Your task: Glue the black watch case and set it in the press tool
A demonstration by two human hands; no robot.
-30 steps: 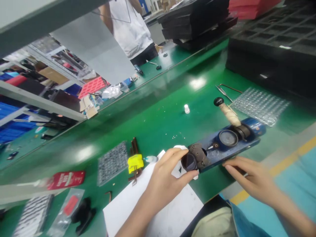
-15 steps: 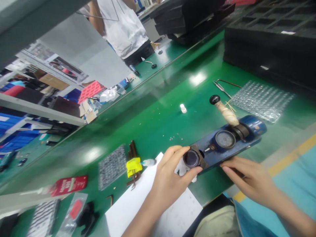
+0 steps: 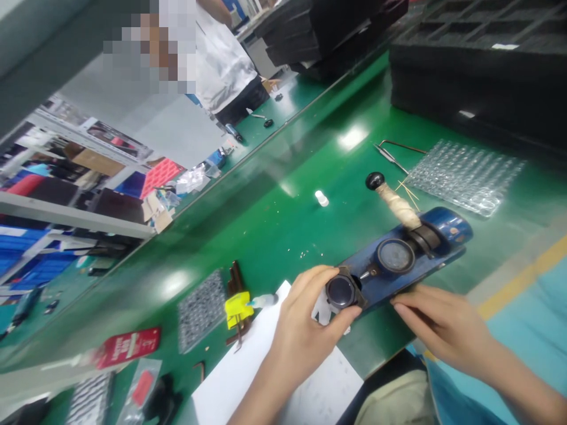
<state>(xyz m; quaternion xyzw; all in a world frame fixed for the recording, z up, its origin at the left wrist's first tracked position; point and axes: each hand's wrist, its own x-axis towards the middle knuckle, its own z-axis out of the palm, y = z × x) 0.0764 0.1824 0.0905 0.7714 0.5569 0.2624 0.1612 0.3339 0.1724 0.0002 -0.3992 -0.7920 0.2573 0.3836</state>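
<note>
My left hand (image 3: pixel 305 327) pinches a small round dark part (image 3: pixel 340 291) at the near end of a blue press tool (image 3: pixel 398 265). The tool lies on the green bench (image 3: pixel 274 224) and has a round gauge (image 3: pixel 395 255) and a wrapped lever with a black knob (image 3: pixel 390 198). My right hand (image 3: pixel 438 324) rests flat against the tool's near edge, fingers together, steadying it. Under my left hand lies a white sheet of paper (image 3: pixel 274 378).
A yellow clip with brown tools (image 3: pixel 237 307), a grey parts mat (image 3: pixel 201 307), a red packet (image 3: pixel 128 345), a white cap (image 3: pixel 321 198), a clear blister tray (image 3: pixel 463 174) and black foam trays (image 3: pixel 478 77) lie around. Another person in white (image 3: pixel 221 59) stands across the belt.
The view has drifted slightly; the tool and my hands sit a little lower and to the left. My left hand keeps its grip on the round part, and my right hand stays on the tool.
</note>
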